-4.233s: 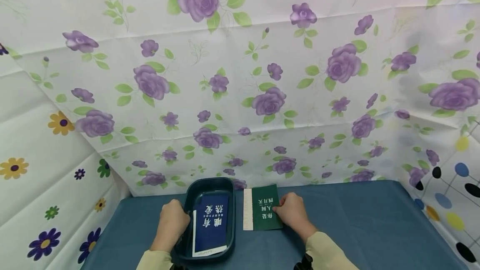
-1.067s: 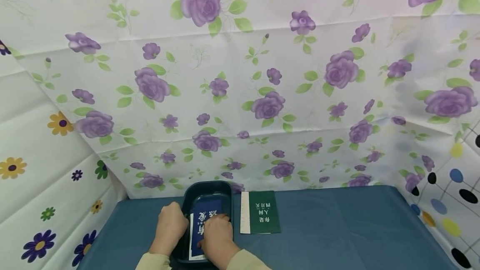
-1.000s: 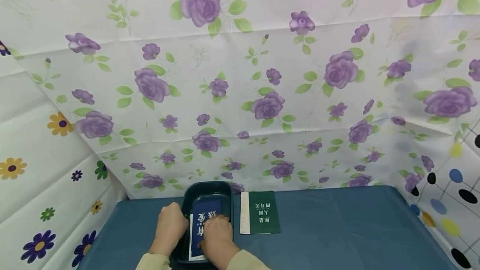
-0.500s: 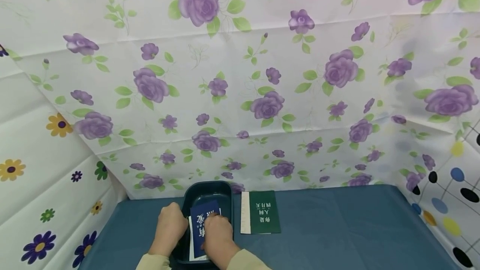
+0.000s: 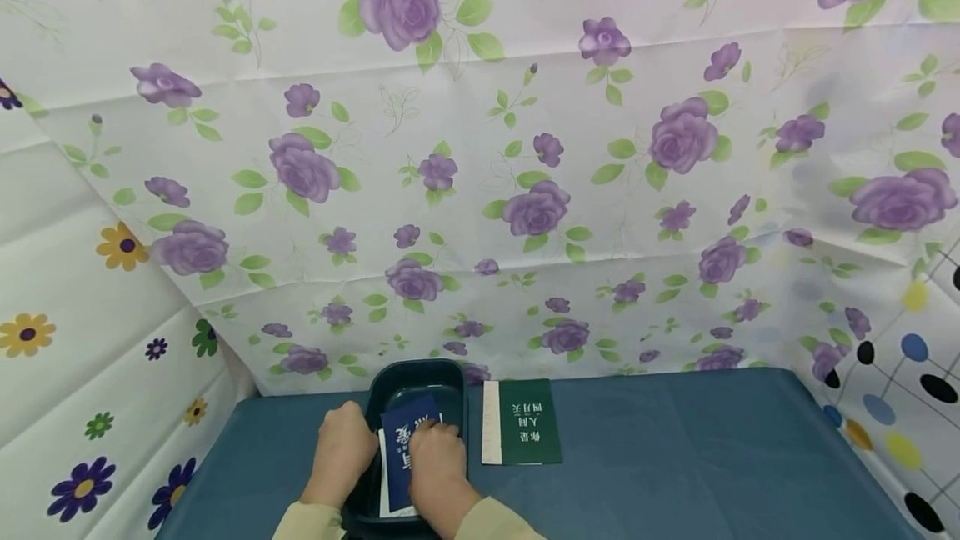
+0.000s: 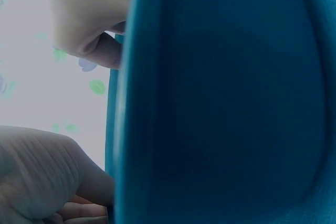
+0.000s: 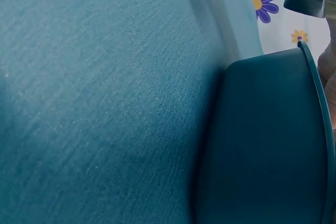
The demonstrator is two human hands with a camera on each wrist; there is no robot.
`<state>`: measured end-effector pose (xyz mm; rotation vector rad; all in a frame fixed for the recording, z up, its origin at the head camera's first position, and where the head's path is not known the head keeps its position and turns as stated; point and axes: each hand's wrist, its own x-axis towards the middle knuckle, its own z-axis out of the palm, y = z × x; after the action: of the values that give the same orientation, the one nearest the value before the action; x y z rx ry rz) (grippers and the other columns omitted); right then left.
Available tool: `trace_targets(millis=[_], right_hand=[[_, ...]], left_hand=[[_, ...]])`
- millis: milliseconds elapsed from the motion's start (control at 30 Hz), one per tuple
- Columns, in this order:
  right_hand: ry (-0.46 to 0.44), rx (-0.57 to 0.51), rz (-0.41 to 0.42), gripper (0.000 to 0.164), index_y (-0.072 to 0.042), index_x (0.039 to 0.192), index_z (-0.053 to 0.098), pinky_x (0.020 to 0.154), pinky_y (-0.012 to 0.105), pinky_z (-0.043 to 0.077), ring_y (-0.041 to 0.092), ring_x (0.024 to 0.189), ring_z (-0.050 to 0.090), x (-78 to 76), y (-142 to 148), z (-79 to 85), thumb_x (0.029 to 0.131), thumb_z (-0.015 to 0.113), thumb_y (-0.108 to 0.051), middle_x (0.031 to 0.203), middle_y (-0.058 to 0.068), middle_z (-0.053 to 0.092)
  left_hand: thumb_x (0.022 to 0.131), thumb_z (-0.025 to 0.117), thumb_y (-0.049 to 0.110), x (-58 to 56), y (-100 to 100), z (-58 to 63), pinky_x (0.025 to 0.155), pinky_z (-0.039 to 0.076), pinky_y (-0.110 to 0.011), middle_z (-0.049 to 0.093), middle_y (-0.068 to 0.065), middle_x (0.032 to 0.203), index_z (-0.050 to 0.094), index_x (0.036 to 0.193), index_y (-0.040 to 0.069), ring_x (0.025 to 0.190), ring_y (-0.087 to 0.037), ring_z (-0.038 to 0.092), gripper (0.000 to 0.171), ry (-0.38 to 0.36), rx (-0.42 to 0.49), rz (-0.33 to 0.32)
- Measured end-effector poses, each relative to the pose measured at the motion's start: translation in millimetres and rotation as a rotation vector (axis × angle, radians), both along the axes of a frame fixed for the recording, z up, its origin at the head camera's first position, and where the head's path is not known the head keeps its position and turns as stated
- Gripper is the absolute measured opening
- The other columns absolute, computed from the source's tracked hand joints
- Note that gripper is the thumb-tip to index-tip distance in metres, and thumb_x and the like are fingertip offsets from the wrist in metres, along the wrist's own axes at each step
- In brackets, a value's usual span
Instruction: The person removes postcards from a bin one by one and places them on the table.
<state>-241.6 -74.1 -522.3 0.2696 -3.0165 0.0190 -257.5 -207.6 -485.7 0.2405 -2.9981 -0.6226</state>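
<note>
A dark teal plastic tub stands on the table. My left hand grips its left rim with curled fingers. Inside the tub lies a blue booklet with white characters, turned slightly askew over a white-edged sheet or booklet. My right hand reaches over the right side and pinches the blue booklet; its fingertips are partly hidden. To the right of the tub, a green booklet with a cream strip lies flat, untouched. The tub's outer wall fills much of the left wrist view.
The table has a blue-grey cover. Behind it hangs a white sheet with purple roses. Other patterned sheets close off the left and right sides. The right wrist view shows the tub's side wall beside the table cover.
My right hand has left the green booklet and moved left into the tub onto the blue booklet, which has since turned slightly askew. My left hand stays on the rim.
</note>
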Motion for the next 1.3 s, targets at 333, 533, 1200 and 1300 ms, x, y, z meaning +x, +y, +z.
trace_targets(millis=[333,533,1200,1300], right_hand=[[0.166,-0.050,0.025,0.045,0.007,0.103,0.059,0.055,0.028,0.048,0.018,0.072,0.057,0.1,3.0,-3.0,0.072,0.073,-0.021,0.084,0.013,0.059],[0.111,-0.161,0.088,0.023,-0.006,0.086,0.062,0.052,0.030,0.047,0.014,0.066,0.060,-1.2,11.4,3.3,0.070,0.075,-0.017,0.074,0.003,0.060],[-0.067,-0.865,0.060,0.057,-0.022,0.061,0.020,0.045,0.027,0.015,0.011,0.050,0.009,-8.9,40.9,27.3,0.075,0.074,-0.012,0.057,-0.009,0.007],[-0.030,-0.884,0.051,0.045,-0.020,0.059,0.035,0.045,0.025,0.024,0.006,0.048,0.023,-12.6,47.2,30.1,0.072,0.077,-0.014,0.053,-0.012,0.022]], left_hand=[[0.069,0.060,0.000,-0.5,-1.0,-2.0,0.048,0.043,-0.039,0.058,-0.015,0.068,0.056,0.070,0.001,0.064,-0.026,0.060,0.004,0.030,-0.015,-0.007],[0.070,0.058,-0.001,-1.0,-0.5,-4.4,0.047,0.042,-0.038,0.058,-0.016,0.068,0.055,0.070,0.001,0.063,-0.029,0.060,0.003,0.030,-0.013,-0.014],[0.071,0.058,-0.002,0.3,3.9,-2.8,0.047,0.042,-0.038,0.055,-0.014,0.064,0.053,0.067,0.002,0.058,-0.026,0.057,0.008,0.043,-0.026,-0.008],[0.070,0.059,-0.002,0.6,3.8,-2.3,0.047,0.042,-0.038,0.055,-0.014,0.064,0.053,0.066,0.002,0.059,-0.027,0.058,0.009,0.049,-0.039,-0.009]])
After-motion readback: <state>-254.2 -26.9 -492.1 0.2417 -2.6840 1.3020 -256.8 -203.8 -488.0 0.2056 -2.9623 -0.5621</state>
